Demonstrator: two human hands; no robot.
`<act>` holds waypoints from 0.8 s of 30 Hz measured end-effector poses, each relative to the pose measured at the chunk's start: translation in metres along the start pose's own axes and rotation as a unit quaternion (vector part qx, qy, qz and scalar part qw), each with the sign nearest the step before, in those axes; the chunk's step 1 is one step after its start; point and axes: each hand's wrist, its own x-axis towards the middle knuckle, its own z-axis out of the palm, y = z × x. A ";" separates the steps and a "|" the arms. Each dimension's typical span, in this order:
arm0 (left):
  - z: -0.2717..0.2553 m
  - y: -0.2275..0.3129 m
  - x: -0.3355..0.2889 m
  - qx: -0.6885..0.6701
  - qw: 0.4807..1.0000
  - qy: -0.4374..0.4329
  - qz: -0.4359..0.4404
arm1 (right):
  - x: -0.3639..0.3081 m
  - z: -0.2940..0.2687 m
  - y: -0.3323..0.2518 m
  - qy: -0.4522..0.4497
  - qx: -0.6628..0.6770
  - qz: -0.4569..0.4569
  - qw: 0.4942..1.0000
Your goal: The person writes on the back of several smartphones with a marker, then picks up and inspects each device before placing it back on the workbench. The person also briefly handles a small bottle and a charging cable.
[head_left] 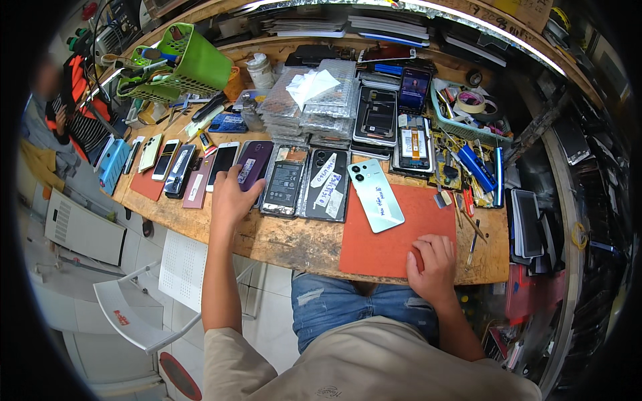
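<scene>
My left hand point(233, 197) reaches over the row of phones, thumb and fingers around the lower end of a purple phone point(255, 164) with a handwritten label. Just left of it lies a phone with a white front frame point(223, 162). To its right are an opened phone showing its battery point(287, 180) and a dark phone back with handwritten labels point(326, 185). My right hand point(435, 265) rests on the near right part of a red mat point(401, 250), fingers loosely bent and apart, holding nothing. A mint-green phone point(376, 196) with handwriting lies face down on this mat.
Bubble-wrapped packs point(307, 100) are stacked behind the phones. A green basket of tools point(194, 63) stands back left, a tray with tape rolls point(471, 110) back right. Screwdrivers and tweezers point(471, 224) lie right of the mat. A white chair point(144, 307) stands left; someone is beyond it.
</scene>
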 end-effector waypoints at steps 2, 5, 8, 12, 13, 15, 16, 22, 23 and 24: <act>0.002 0.000 0.003 0.012 1.000 -0.012 0.012 | 0.000 0.000 0.000 0.001 -0.004 -0.004 1.000; -0.002 -0.011 0.017 -0.007 0.998 -0.035 0.043 | 0.001 0.000 -0.001 0.001 -0.004 -0.006 1.000; -0.018 -0.036 0.040 -0.199 0.974 -0.112 0.009 | 0.001 0.000 0.000 0.006 -0.003 -0.009 1.000; -0.043 -0.066 0.049 -0.486 0.839 -0.193 -0.147 | 0.000 0.000 0.000 0.005 0.001 -0.003 1.000; -0.046 -0.071 0.046 -0.511 0.822 -0.194 -0.159 | 0.000 0.000 0.000 0.009 0.001 -0.005 1.000; -0.050 -0.075 0.035 -0.557 0.791 -0.196 -0.160 | 0.000 0.000 0.000 0.006 0.003 -0.003 1.000; -0.051 -0.076 0.028 -0.580 0.774 -0.196 -0.162 | 0.001 0.001 0.000 0.008 0.004 -0.004 1.000; -0.051 -0.068 0.000 -0.650 0.720 -0.168 -0.173 | 0.002 0.000 0.000 0.001 0.002 -0.007 1.000; -0.052 -0.068 -0.001 -0.654 0.718 -0.168 -0.171 | 0.002 0.000 0.000 0.000 0.000 -0.008 1.000; -0.052 -0.067 0.000 -0.652 0.719 -0.176 -0.167 | 0.002 0.000 0.000 -0.001 -0.002 -0.007 1.000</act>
